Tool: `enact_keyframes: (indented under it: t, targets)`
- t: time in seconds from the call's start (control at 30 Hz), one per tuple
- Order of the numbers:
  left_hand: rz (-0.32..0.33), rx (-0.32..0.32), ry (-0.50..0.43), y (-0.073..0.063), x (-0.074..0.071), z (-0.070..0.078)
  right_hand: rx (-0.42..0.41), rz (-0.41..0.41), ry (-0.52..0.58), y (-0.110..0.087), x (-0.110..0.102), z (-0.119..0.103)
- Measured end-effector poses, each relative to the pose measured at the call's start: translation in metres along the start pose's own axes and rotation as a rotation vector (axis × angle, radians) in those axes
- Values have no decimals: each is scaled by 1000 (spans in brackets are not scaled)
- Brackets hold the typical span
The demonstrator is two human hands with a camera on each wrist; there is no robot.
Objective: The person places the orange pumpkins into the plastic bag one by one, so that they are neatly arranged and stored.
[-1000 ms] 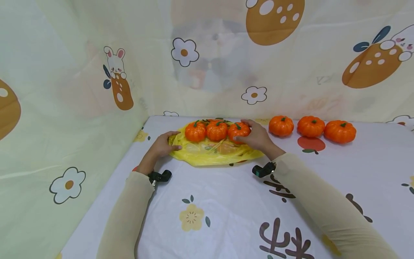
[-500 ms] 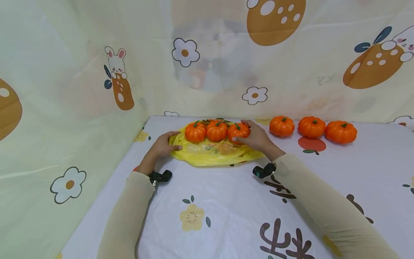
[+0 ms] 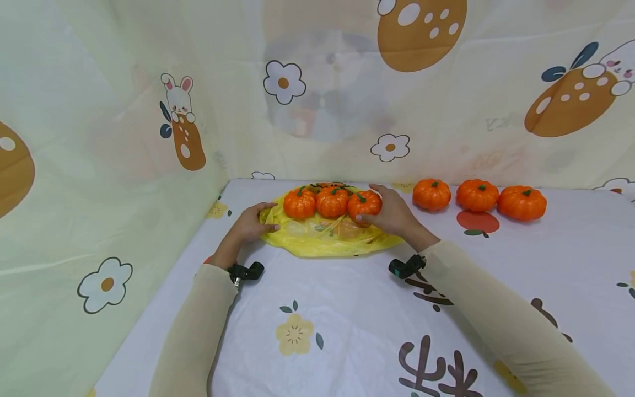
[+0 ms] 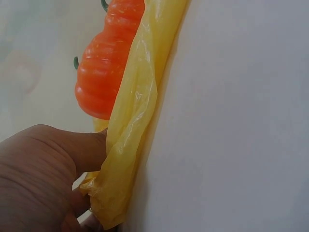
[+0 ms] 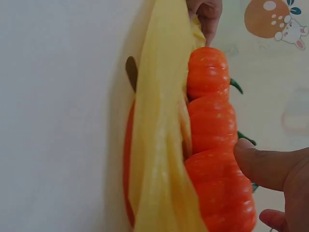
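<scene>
Three small orange pumpkins with green stems sit in a row on a crumpled yellow plastic bag [image 3: 327, 245]. My right hand [image 3: 397, 214] grips the rightmost pumpkin [image 3: 364, 204], thumb on its near side and fingers round the far right side. In the right wrist view the thumb lies against that pumpkin [image 5: 219, 193]. The middle pumpkin [image 3: 332, 201] and left pumpkin [image 3: 300, 203] press close together beside it. My left hand [image 3: 246, 223] holds the bag's left end; in the left wrist view the plastic [image 4: 130, 121] hides its thumb tip.
Three more orange pumpkins stand at the back right: one nearer the bag [image 3: 431, 194], a middle one [image 3: 477, 195] and a right one [image 3: 522, 203]. A printed curtain [image 3: 332, 154] hangs along the back and left of the white cloth-covered table [image 3: 347, 309].
The rightmost pumpkin on the bag has shifted slightly left and towards me with my right hand on it. My left hand stays at the bag's left end.
</scene>
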State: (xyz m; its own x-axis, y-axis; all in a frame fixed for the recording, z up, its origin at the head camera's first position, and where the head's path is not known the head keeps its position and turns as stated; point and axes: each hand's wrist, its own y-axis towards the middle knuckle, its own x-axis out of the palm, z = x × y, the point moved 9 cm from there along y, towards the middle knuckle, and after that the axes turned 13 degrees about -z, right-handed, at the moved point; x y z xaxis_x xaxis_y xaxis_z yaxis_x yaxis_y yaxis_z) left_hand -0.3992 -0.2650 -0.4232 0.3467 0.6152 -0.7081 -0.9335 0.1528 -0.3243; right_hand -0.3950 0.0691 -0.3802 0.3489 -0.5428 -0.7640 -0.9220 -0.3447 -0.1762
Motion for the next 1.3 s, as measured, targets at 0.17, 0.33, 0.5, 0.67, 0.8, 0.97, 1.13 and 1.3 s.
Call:
enact_keyframes:
  t: [0.17,0.33,0.5,0.67,0.8,0.97,1.13,1.3]
  targets:
    - [-6,5,6,0,0,0,-38,59,36,-18,-13,-2]
    - [-2,5,6,0,0,0,-56,118,76,-38,-28,4]
    - [0,-3,1,-1,-1,1,-32,196,75,-56,-49,22]
    - [-4,-4,-4,-1,0,3,10,316,68,-73,-77,49]
    - [-5,-9,-11,-1,1,2,54,398,89,-88,-97,76]
    - [3,-11,6,-2,0,-1,119,444,167,-102,-113,108]
    - [2,-8,4,-2,1,-3,152,450,219,-108,-118,127]
    - [-1,-5,-2,0,2,-1,193,479,241,-114,-127,144]
